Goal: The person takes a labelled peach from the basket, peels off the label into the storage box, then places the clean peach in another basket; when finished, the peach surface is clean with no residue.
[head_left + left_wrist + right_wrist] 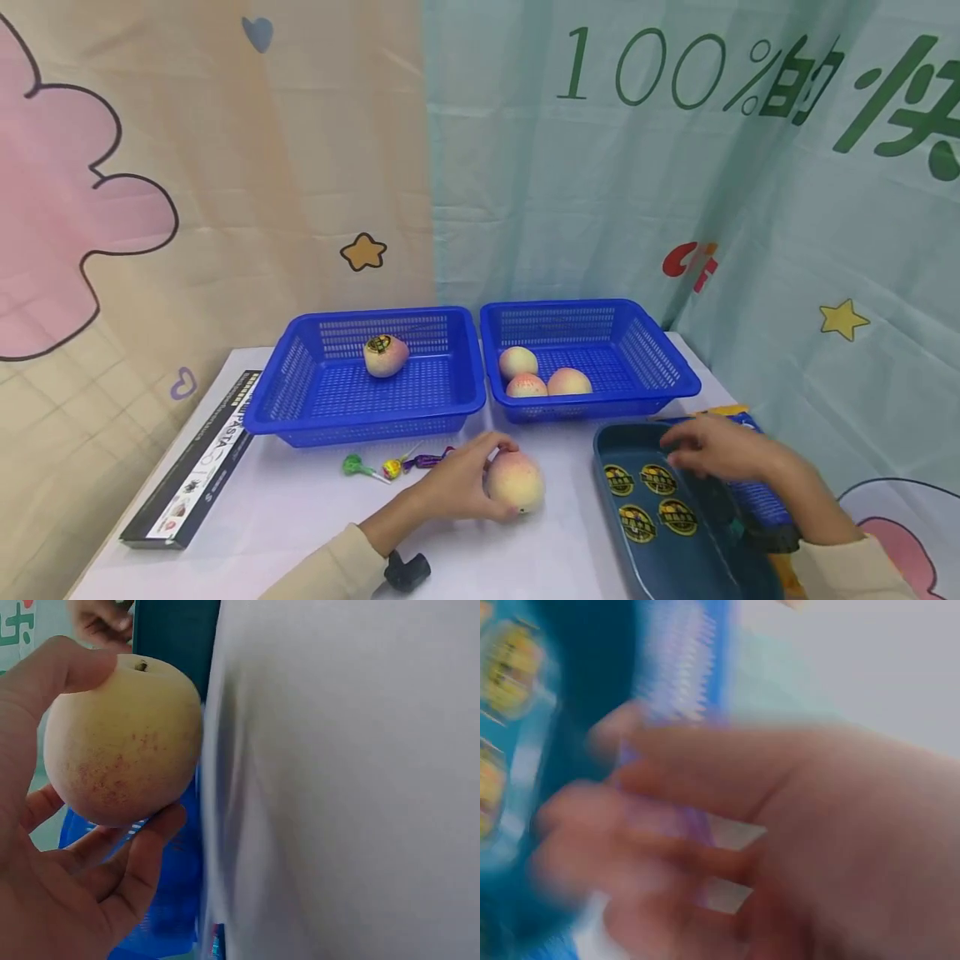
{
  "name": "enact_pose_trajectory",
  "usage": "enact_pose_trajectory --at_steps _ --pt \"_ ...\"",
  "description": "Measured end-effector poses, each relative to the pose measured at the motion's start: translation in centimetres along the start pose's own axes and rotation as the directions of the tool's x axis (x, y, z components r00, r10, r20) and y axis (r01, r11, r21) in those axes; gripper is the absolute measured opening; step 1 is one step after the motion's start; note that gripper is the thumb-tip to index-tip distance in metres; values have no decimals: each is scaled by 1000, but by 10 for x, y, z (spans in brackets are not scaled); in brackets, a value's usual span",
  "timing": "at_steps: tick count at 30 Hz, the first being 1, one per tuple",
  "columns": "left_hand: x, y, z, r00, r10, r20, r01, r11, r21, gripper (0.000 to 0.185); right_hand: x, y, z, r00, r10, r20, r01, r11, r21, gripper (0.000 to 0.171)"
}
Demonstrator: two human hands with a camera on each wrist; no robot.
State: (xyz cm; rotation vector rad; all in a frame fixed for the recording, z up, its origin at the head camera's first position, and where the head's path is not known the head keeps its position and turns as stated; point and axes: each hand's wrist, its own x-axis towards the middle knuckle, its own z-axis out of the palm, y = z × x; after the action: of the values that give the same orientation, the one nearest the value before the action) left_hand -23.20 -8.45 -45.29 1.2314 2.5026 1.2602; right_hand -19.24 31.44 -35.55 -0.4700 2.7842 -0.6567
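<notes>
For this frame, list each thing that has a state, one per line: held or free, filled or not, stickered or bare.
Left hand: grips a peach on the table.
Right hand: over the dark tray, blurred; grip unclear.
Left basket: one stickered peach.
Right basket: three peaches, no stickers visible.
Stickers: four in the tray.

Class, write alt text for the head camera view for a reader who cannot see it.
A person's left hand grips a peach on a white table, while the right hand reaches over a dark tray of round stickers. Behind stand two blue baskets holding peaches.
</notes>
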Motion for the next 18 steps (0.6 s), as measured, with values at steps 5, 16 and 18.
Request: enact_pose_trajectory --at_steps 5,16,18 --pt "39 34 -25 992 86 -96 -94 992 -82 74 16 31 -37 946 -59 -320 74 997 34 62" --pt "188 24 -66 996 -24 -91 29 998 53 72 51 97 -45 969 99 -227 -65 986 153 88" --pt "197 15 -65 995 -81 -61 87 991 101 70 53 99 -40 973 106 -206 -74 985 157 88"
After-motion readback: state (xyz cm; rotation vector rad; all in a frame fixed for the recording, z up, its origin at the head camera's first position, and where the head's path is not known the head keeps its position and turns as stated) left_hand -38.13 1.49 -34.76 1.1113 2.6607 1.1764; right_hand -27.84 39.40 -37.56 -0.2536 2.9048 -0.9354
